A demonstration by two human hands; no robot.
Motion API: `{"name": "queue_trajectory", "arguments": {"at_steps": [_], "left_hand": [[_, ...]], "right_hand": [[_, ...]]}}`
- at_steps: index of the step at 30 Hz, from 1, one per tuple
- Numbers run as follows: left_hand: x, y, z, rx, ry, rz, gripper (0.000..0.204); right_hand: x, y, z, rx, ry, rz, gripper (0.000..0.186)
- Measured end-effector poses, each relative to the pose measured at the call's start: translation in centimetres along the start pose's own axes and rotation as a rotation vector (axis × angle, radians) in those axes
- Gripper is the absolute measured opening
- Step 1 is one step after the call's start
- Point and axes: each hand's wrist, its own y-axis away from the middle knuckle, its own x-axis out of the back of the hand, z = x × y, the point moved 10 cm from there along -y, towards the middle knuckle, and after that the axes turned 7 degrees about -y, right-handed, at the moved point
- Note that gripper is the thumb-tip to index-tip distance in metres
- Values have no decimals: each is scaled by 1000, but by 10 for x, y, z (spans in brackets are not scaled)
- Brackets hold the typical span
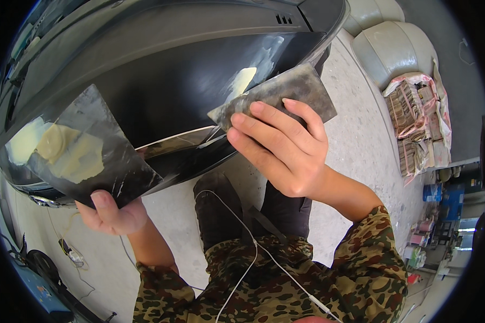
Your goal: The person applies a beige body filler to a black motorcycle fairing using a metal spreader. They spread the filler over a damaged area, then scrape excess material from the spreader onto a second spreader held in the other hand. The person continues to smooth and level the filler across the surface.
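Left hand (113, 213), frame left, grips a board (116, 156); right hand (288, 148), upper centre, grips a scraper (297, 86) whose corner, pressed unevenly, could gouge the putty patch (243, 81).

The left hand (112, 214) apparently pinches; the right hand (288, 148) fans four fingers.

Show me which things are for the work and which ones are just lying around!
For the work:
- dark plate, in the left hand
- cream paste on that plate
- grey flat spreader, in the right hand
- black car panel, with a cream patch

Just lying around, seemingly:
- plastic-wrapped brown bundle
- big grey rounded things
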Motion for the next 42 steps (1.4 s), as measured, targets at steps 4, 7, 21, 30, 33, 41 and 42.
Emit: {"name": "queue_trajectory", "arguments": {"at_steps": [4, 7, 21, 30, 33, 41, 42], "left_hand": [[0, -1, 0, -10, 20, 16, 56], [-2, -1, 2, -10, 8, 40, 56], [-11, -1, 4, -12, 35, 40, 64], [-28, -6, 12, 1, 10, 64, 64], [-36, -9, 14, 15, 16, 40, 65], [-27, -8, 12, 75, -181, 134, 80], [-27, -9, 12, 72, -181, 134, 80]], "right_hand": [[21, -1, 22, -47, 60, 78, 29], [25, -6, 50, -109, 161, 101, 31], [3, 4, 11, -87, 64, 108, 23], [-13, 22, -3, -99, 11, 92, 22], [2, 20, -1, -100, -22, 80, 20], [24, -1, 43, -132, 124, 110, 25], [20, 1, 39, -149, 96, 73, 25]]}}
